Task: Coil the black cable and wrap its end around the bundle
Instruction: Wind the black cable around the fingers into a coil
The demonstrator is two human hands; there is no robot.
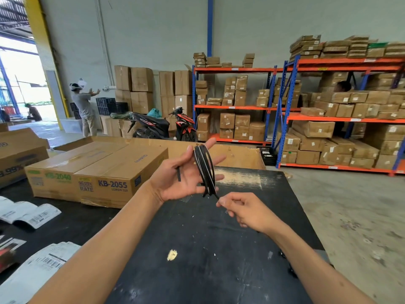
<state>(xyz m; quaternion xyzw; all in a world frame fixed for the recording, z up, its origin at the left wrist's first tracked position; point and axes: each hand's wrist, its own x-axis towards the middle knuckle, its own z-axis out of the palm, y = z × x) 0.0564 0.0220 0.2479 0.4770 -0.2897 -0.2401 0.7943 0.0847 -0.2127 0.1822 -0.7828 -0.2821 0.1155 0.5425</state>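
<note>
The flat black cable is looped several times around the spread fingers of my left hand, which is raised palm-up above the black table. One short cable end sticks out under the thumb, across the palm. My right hand sits just below and right of the bundle, thumb and forefinger pinched on the other cable end where it leaves the bottom of the loops.
Cardboard boxes lie on the table's left side, with printed labels at the near left. Orange and blue shelving full of boxes stands behind. A scooter and a person are at the back left.
</note>
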